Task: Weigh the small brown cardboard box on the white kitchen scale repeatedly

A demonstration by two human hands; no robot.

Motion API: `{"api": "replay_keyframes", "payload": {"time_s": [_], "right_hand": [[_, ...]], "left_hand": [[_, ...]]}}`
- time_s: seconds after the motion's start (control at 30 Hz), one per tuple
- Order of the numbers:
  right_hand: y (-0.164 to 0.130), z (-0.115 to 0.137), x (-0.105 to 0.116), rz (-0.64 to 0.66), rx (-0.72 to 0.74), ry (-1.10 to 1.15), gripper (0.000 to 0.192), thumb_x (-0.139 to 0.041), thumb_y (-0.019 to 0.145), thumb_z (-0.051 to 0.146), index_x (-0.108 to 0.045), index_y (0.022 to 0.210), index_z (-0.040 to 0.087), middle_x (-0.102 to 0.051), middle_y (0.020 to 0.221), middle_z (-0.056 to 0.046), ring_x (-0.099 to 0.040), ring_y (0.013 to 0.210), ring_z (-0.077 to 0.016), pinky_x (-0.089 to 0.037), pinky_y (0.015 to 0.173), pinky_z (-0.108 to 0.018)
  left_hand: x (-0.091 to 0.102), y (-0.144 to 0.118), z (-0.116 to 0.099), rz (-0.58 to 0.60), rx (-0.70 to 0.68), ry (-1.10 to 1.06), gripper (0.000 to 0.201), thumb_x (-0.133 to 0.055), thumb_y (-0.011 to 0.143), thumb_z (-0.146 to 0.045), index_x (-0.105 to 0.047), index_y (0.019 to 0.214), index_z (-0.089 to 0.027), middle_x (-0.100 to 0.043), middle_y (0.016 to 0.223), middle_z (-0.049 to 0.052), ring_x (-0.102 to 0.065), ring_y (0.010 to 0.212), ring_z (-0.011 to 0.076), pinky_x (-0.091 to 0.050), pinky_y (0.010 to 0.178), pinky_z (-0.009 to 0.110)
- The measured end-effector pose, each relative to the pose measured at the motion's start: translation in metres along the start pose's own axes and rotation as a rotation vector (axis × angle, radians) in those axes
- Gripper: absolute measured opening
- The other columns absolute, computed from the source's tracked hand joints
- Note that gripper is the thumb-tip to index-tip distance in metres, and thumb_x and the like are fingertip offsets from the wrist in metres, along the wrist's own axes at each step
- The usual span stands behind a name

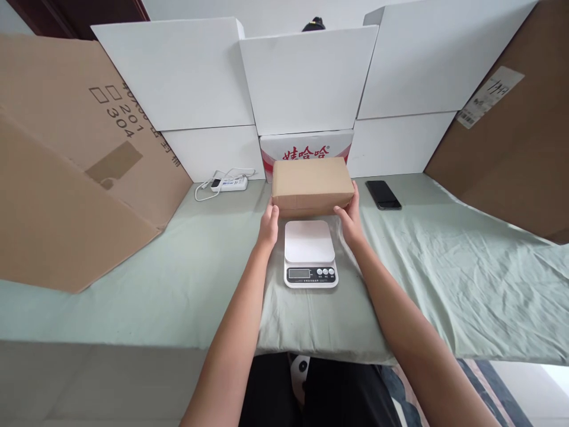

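Note:
A closed brown cardboard box [312, 178] is held between my two hands, behind a white digital kitchen scale [309, 242]. My left hand [268, 224] grips the box's near left corner, thumb on the front face. At the near right corner, my right hand [349, 217] has its thumb on the front and its fingers along the side. The scale's platform has nothing on it, and its small display looks blank. Whether the box's underside touches the cloth cannot be seen.
A black phone [383, 195] lies to the right, and a white power strip with a cable [229, 184] to the left. White boxes [306, 83] are stacked along the back. Large cardboard panels [89, 178] flank both sides. Green cloth [200, 267] covers the table.

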State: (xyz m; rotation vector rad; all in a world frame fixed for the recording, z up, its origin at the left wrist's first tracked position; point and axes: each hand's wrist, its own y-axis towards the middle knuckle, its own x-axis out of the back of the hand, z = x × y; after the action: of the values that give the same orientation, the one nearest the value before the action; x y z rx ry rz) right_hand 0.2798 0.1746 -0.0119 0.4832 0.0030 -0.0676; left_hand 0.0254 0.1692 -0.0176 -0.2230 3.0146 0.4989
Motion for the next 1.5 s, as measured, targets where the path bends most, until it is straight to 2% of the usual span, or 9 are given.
{"api": "replay_keyframes", "payload": {"time_s": [0.1, 0.23, 0.37, 0.47, 0.93, 1.07, 1.13, 1.3, 1.5], "right_hand": [[-0.012, 0.025, 0.001, 0.021, 0.075, -0.038, 0.105, -0.070, 0.095, 0.065, -0.012, 0.179, 0.042, -0.022, 0.191, 0.000, -0.025, 0.177, -0.0323, -0.026, 0.146, -0.060], [-0.057, 0.049, 0.007, 0.031, 0.074, -0.096, 0.101, -0.070, 0.099, 0.064, -0.011, 0.179, 0.048, -0.020, 0.191, 0.003, -0.018, 0.180, -0.0338, -0.019, 0.147, -0.064], [-0.107, 0.048, 0.018, 0.030, 0.003, -0.113, 0.103, -0.073, 0.097, 0.065, -0.014, 0.179, 0.046, -0.021, 0.191, 0.000, -0.021, 0.178, -0.0374, -0.016, 0.146, -0.067], [-0.124, 0.039, 0.019, 0.001, -0.025, -0.125, 0.104, -0.074, 0.095, 0.066, -0.018, 0.179, 0.043, -0.023, 0.190, -0.004, -0.027, 0.176, -0.0390, -0.020, 0.145, -0.066], [-0.118, 0.030, 0.013, -0.013, -0.012, -0.101, 0.097, -0.073, 0.094, 0.067, -0.028, 0.176, 0.043, -0.041, 0.180, -0.008, -0.043, 0.167, -0.0370, -0.025, 0.143, -0.063], [-0.116, 0.029, 0.017, -0.144, -0.024, -0.045, 0.098, -0.069, 0.093, 0.070, -0.024, 0.177, 0.044, -0.042, 0.177, -0.010, -0.050, 0.162, -0.0395, -0.034, 0.137, -0.068], [-0.113, 0.028, 0.020, -0.234, -0.048, 0.001, 0.097, -0.064, 0.093, 0.069, -0.022, 0.177, 0.044, -0.045, 0.172, -0.010, -0.054, 0.159, -0.0387, -0.037, 0.135, -0.069], [-0.102, 0.016, 0.025, -0.331, -0.179, 0.070, 0.092, -0.058, 0.095, 0.063, -0.022, 0.178, 0.046, -0.051, 0.167, -0.009, -0.060, 0.154, -0.0344, -0.043, 0.132, -0.065], [-0.100, 0.002, 0.028, -0.277, -0.205, 0.012, 0.086, -0.059, 0.096, 0.065, -0.031, 0.176, 0.047, -0.056, 0.166, -0.007, -0.057, 0.157, -0.0322, -0.044, 0.132, -0.062]], "left_hand": [[0.004, -0.012, -0.026, 0.013, -0.135, 0.083, 0.098, -0.054, 0.087, -0.098, -0.061, 0.153, -0.025, -0.070, 0.155, 0.016, -0.059, 0.154, 0.0393, -0.044, 0.131, 0.049], [0.016, -0.054, -0.049, -0.024, -0.126, 0.118, 0.098, -0.052, 0.089, -0.097, -0.055, 0.154, -0.023, -0.068, 0.154, 0.020, -0.064, 0.147, 0.0417, -0.048, 0.125, 0.053], [0.028, -0.101, -0.048, 0.026, -0.066, 0.126, 0.093, -0.052, 0.093, -0.092, -0.052, 0.157, -0.024, -0.069, 0.153, 0.019, -0.064, 0.148, 0.0410, -0.049, 0.124, 0.053], [0.030, -0.116, -0.039, 0.026, -0.030, 0.123, 0.095, -0.052, 0.091, -0.094, -0.052, 0.156, -0.025, -0.071, 0.151, 0.019, -0.065, 0.147, 0.0411, -0.051, 0.123, 0.054], [0.026, -0.111, -0.023, -0.058, -0.036, 0.087, 0.098, -0.056, 0.086, -0.097, -0.055, 0.152, -0.024, -0.063, 0.163, 0.022, -0.058, 0.156, 0.0419, -0.045, 0.131, 0.057], [0.030, -0.107, -0.017, -0.128, -0.110, -0.002, 0.094, -0.058, 0.089, -0.093, -0.052, 0.153, -0.024, -0.044, 0.180, 0.021, -0.037, 0.173, 0.0374, -0.032, 0.141, 0.053], [0.031, -0.105, -0.015, -0.160, -0.101, -0.015, 0.096, -0.057, 0.089, -0.094, -0.052, 0.154, -0.024, -0.039, 0.184, 0.021, -0.034, 0.174, 0.0366, -0.030, 0.143, 0.052], [0.031, -0.102, -0.013, -0.133, -0.052, 0.018, 0.100, -0.057, 0.088, -0.095, -0.053, 0.159, -0.024, -0.042, 0.182, 0.020, -0.036, 0.173, 0.0378, -0.037, 0.140, 0.051], [0.029, -0.102, -0.014, -0.106, -0.071, 0.038, 0.098, -0.055, 0.091, -0.093, -0.053, 0.162, -0.026, -0.049, 0.179, 0.017, -0.043, 0.170, 0.0374, -0.041, 0.137, 0.049]]}}
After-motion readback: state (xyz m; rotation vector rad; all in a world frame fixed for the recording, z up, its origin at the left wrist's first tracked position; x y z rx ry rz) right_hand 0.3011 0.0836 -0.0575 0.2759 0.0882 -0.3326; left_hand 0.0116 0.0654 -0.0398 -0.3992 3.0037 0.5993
